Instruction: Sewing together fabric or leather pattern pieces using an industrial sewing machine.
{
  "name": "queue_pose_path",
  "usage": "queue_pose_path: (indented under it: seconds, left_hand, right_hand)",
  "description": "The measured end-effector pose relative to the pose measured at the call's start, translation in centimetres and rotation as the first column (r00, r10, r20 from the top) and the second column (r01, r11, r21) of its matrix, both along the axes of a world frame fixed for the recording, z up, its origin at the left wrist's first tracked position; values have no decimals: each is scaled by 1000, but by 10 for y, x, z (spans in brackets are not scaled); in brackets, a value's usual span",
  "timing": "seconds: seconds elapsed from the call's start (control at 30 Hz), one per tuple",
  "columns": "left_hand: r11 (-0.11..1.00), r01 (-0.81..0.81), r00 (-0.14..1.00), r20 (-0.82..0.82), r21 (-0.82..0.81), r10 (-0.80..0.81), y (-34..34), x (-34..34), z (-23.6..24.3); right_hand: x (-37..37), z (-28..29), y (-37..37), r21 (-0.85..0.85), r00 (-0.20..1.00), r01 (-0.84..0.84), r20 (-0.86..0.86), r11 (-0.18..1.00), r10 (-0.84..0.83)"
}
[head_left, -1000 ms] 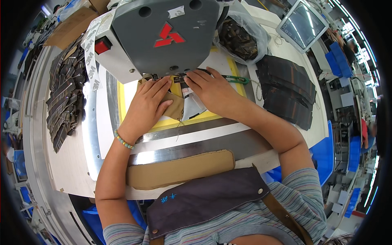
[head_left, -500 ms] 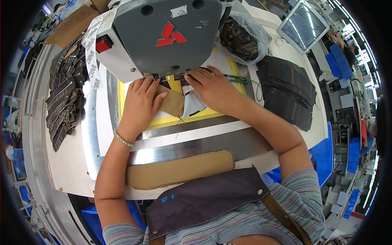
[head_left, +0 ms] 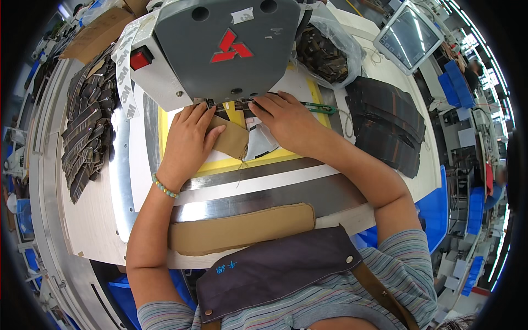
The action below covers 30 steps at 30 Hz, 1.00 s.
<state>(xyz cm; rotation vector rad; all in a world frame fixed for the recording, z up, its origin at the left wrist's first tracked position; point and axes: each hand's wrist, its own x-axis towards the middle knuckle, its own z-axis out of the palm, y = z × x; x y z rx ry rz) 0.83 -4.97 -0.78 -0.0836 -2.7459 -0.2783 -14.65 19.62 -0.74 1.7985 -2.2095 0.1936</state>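
Observation:
Both of my hands reach under the grey sewing machine head [head_left: 225, 47]. My left hand [head_left: 190, 131] lies palm down, fingers stretched and thumb apart, its fingertips at a dark strip [head_left: 220, 105]. Beside its thumb is a brown card piece [head_left: 231, 141]. My right hand [head_left: 283, 118] rests on the right end of the strip, fingers extended and slightly bent. A yellow strip [head_left: 235, 114] and a pale, dark-edged piece [head_left: 260, 142] lie between the hands. Just behind my right hand, a green-handled tool [head_left: 322, 108] sticks out; its other end is hidden.
Striped fabric pieces are heaped at left [head_left: 91, 121]. Dark checked panels [head_left: 388, 124] lie at right, near a clear bag [head_left: 324, 52] of small pieces. A screen [head_left: 408, 37] stands at the far right. A brown card strip [head_left: 242, 228] lies along the near table edge.
My hands stay almost where they were, still at the dark strip. Only a very slight shift of the whole view shows.

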Motion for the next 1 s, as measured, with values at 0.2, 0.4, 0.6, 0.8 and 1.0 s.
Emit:
queue_pose_path:
  seconds: [0.2, 0.4, 0.6, 0.8, 1.0]
  left_hand:
    - [999, 12, 999, -39, 33, -11, 1, -1, 4]
    - [998, 18, 996, -84, 65, -13, 2, -2, 6]
    - [997, 18, 995, -95, 71, -11, 1, -2, 5]
    - [997, 16, 996, -91, 71, -9, 1, -2, 5]
    - [997, 23, 995, -97, 70, -16, 1, -2, 7]
  right_hand:
    - [3, 4, 0, 15, 1000, -4, 22, 1000, 4]
    - [4, 5, 1, 44, 1000, 6, -4, 999, -6]
    - [7, 7, 1, 48, 1000, -3, 27, 999, 1]
    - [6, 6, 1, 40, 1000, -13, 0, 999, 13]
    - [6, 7, 1, 22, 999, -32, -7, 999, 32]
